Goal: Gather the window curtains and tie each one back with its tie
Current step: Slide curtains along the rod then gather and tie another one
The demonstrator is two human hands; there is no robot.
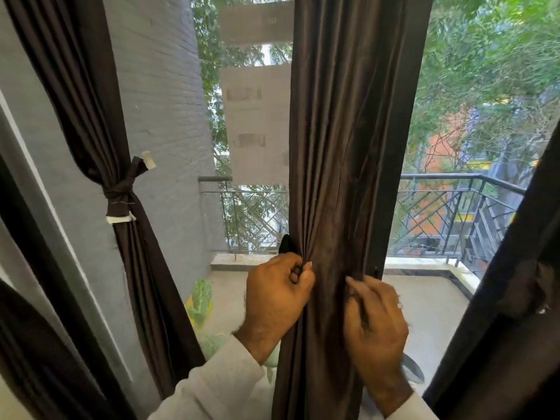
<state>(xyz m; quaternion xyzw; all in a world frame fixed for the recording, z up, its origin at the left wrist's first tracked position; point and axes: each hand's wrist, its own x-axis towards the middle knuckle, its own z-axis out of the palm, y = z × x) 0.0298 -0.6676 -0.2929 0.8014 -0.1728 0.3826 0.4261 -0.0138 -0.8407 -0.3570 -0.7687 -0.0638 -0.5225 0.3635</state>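
Observation:
A dark brown curtain [339, 147] hangs in the middle of the window, bunched into folds at hand height. My left hand [274, 295] grips its left edge, with a dark strip of tie [286, 244] sticking up just above the fist. My right hand [375, 322] holds the curtain's right edge, fingers curled into the folds. To the left, another curtain [91, 95] hangs gathered and bound with a knotted dark tie [121, 192]. At the right edge a third dark curtain [515, 313] shows a bunched knot [533, 286].
A dark window frame post [403, 165] stands right behind the middle curtain. Beyond the glass lie a balcony floor, a metal railing [454, 204], a grey brick wall [163, 116], potted plants [200, 301] and trees.

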